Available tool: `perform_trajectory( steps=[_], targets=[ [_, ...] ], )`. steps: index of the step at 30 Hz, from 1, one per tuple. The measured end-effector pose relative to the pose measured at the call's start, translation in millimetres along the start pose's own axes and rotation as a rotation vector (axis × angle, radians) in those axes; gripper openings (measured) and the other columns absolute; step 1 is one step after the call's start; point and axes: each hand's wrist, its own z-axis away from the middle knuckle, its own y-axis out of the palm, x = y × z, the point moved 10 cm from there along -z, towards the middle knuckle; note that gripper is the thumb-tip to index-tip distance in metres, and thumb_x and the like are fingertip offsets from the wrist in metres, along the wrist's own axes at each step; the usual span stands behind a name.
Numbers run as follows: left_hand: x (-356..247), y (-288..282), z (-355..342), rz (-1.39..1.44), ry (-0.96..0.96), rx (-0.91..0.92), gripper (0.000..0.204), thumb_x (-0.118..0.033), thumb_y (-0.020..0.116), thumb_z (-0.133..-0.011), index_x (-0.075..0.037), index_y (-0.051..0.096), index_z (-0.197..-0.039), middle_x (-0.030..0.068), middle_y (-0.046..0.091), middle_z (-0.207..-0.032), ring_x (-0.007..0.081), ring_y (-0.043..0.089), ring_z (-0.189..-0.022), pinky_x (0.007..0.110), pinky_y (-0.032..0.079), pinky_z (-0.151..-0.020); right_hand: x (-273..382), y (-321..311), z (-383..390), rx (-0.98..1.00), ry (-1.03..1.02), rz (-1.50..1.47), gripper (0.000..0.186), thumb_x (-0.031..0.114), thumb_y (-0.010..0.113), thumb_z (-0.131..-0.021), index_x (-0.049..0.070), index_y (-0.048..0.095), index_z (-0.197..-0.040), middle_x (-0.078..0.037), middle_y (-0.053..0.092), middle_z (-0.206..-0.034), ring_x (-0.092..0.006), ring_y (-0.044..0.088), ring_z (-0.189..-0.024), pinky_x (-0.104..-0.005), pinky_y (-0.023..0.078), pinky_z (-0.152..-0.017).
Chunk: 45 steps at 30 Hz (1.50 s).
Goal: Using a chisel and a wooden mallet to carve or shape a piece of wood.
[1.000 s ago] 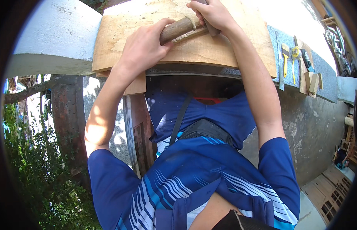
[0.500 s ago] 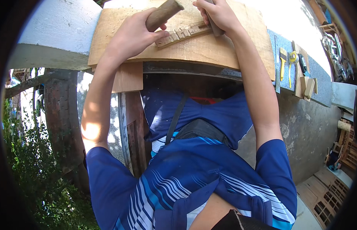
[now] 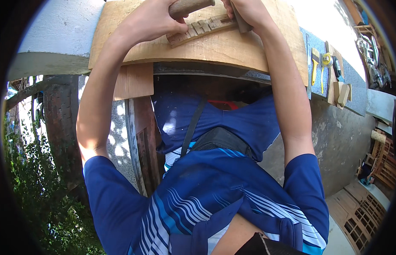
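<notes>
My left hand [image 3: 159,23] is closed around a short, thick round wooden stick [image 3: 193,6] near the top edge. My right hand [image 3: 249,15] grips a dark, flat-sided tool [image 3: 241,24], which stands at the right end of a small notched wooden strip [image 3: 199,30]. Several crosswise cuts run along that strip, which lies at a slant on a large pale wooden board [image 3: 219,53]. My left thumb is at the strip's left part; whether it presses on it I cannot tell. The tool's lower tip is hard to make out.
On a grey slab [image 3: 356,97] at the right lie a metal ruler [image 3: 308,80], yellow brush [image 3: 314,70], tape measure [image 3: 327,60] and wooden offcuts [image 3: 342,93]. A white ledge [image 3: 57,29] is at the left, foliage [image 3: 40,191] below it, and wooden furniture at the far right.
My left hand and the round stick have moved up and left, uncovering the notched strip, and the stick has tilted. The view has shifted slightly, with the board now higher in the picture.
</notes>
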Motion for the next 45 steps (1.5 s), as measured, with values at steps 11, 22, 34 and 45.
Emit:
perform_trajectory(
  steps=[11, 22, 34, 45],
  targets=[
    [5.3, -48.1, 31.7, 0.533, -0.32, -0.223, 0.029, -0.033, 0.072, -0.098, -0.005, 0.066, -0.105, -0.0024, 0.062, -0.069, 0.0032, 0.049, -0.05, 0.021, 0.035, -0.044, -1.7, 7.2, -2.0, 0.019, 0.01, -0.006, 0.022, 0.023, 0.065, -0.096, 0.006, 0.056, -0.085, 0.0, 0.053, -0.064, -0.0112, 0.051, -0.049, -0.0291, 0.045, -0.045],
    [-14.1, -69.7, 61.2, 0.963, 0.421, -0.89, 0.028, -0.023, 0.062, -0.103, -0.004, 0.055, -0.122, 0.004, 0.06, -0.104, 0.0126, 0.065, -0.093, 0.034, 0.067, -0.078, -1.1, 4.4, -2.7, 0.013, -0.005, -0.001, 0.023, 0.023, 0.065, -0.095, 0.005, 0.056, -0.084, 0.0, 0.052, -0.064, -0.0115, 0.05, -0.048, -0.0296, 0.044, -0.045],
    [-6.1, -51.6, 47.2, 1.475, 0.424, -0.648, 0.038, -0.032, 0.053, -0.102, 0.001, 0.058, -0.121, -0.0018, 0.039, -0.065, 0.0073, 0.028, -0.049, 0.023, 0.024, -0.041, -0.2, 3.8, 36.2, -0.108, 0.23, -0.011, 0.031, 0.032, 0.062, -0.098, 0.002, 0.058, -0.095, 0.0, 0.047, -0.056, -0.0143, 0.047, -0.039, -0.032, 0.046, -0.039],
    [-15.6, -48.3, 60.7, 1.508, 0.232, -0.812, 0.027, -0.028, 0.059, -0.099, -0.004, 0.064, -0.108, -0.0023, 0.04, -0.067, 0.0071, 0.027, -0.05, 0.023, 0.02, -0.044, 2.2, -27.4, 91.1, -0.436, 0.174, -0.323, 0.027, 0.03, 0.063, -0.099, 0.008, 0.055, -0.085, -0.001, 0.053, -0.064, -0.0119, 0.054, -0.051, -0.029, 0.046, -0.046]
  ],
)
